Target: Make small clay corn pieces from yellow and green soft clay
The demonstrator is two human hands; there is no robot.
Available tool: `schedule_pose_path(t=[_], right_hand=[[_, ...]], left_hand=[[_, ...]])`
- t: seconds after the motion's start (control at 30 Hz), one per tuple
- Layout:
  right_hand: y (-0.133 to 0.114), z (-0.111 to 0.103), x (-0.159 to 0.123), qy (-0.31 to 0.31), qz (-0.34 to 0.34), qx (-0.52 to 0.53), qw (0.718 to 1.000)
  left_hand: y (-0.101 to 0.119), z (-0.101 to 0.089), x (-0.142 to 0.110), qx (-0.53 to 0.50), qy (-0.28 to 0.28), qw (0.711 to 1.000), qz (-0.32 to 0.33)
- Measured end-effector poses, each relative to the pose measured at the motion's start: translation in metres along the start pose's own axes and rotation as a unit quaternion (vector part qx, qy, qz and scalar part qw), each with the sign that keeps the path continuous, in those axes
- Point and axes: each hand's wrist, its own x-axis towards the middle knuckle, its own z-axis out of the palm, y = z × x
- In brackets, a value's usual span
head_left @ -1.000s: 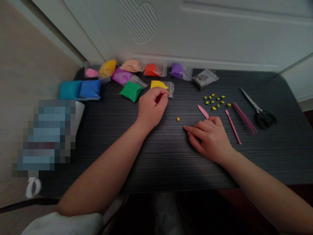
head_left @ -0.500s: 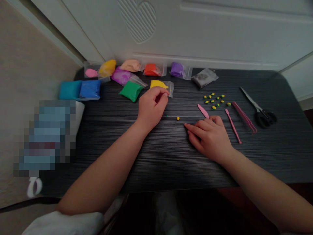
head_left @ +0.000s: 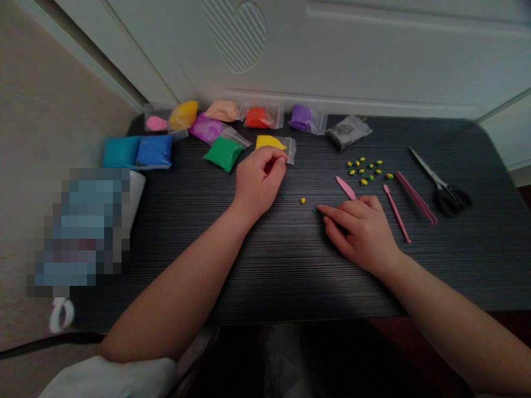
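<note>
My right hand [head_left: 360, 235] rests on the dark table [head_left: 265, 276], index finger stretched out and the other fingers loosely bent. A tiny green clay piece [head_left: 315, 210] lies at that fingertip. My left hand [head_left: 260, 179] is closed in a pinch, thumb against index finger, just in front of a bag of yellow clay [head_left: 269, 142]. Whatever the pinch holds, if anything, is hidden. Between the hands sit a small yellow clay ball [head_left: 302, 200] and a green speck of clay [head_left: 284, 196]. A pink clay knife [head_left: 345, 188] lies just beyond the right hand's knuckles.
Several small yellow-and-green clay pieces [head_left: 364, 182] lie at right, near a pink stick tool [head_left: 397, 214], pink tweezers [head_left: 416, 198] and scissors [head_left: 442, 185]. Bags of clay, including a green one [head_left: 224, 154], line the back. A blurred-out object [head_left: 83, 226] stands at left.
My right index finger has drawn back slightly to the right, uncovering the tiny green piece on the table. My left hand has kept its place and its pinch.
</note>
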Motion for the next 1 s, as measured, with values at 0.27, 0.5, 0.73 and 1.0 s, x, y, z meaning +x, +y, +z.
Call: schedule_pose_path(t=[0.27,0.5,0.73,1.0], right_hand=[[-0.0012,0.0009,-0.0007,-0.003,-0.021,-0.011,1.000],[-0.0015,0.0019,-0.0011,-0.005,-0.027,-0.017,0.999],[-0.0029,0.0007,-0.0003,-0.025,-0.035,-0.014,0.999],[-0.0024,0.0013,0.0003,-0.033,-0.031,-0.018,0.999]], left_hand=[[0.0001,0.0005,0.0002,-0.007,0.002,1.000,-0.001],[-0.0005,0.0004,0.0001,-0.008,0.001,1.000,0.003],[0.0002,0.0010,0.0001,-0.007,0.004,1.000,-0.003],[0.0002,0.0007,0.0004,-0.003,0.001,1.000,-0.002]])
